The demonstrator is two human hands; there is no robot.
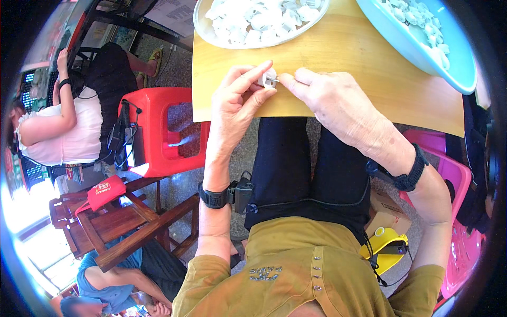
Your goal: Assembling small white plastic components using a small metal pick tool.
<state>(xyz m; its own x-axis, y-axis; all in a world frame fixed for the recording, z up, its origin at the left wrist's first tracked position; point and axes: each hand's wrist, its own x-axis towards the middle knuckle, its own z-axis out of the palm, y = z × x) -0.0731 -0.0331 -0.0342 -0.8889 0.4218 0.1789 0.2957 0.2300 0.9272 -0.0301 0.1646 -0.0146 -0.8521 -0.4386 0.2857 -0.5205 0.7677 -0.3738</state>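
My left hand (234, 100) pinches a small white plastic part (267, 77) between thumb and fingers, over the near edge of the table. Closed in a pinch, my right hand (338, 100) comes at it from the right. A thin metal piece (275, 80) runs between the right fingertips and the white part; whether it is a pin or a tool tip, I cannot tell. Beyond my hands stands a clear-white bowl (248, 46) heaped with white plastic parts (264, 21). At the far right, a light-blue basin (446, 78) contains more small whitish parts (417, 24).
The yellow wooden tabletop (327, 53) ends just above my lap. A red plastic stool (145, 105) stands left, near a wooden chair (132, 222) with a red pouch (105, 193). A pink chair (457, 179) and cardboard box (388, 211) are right. Two people (63, 127) sit to the left.
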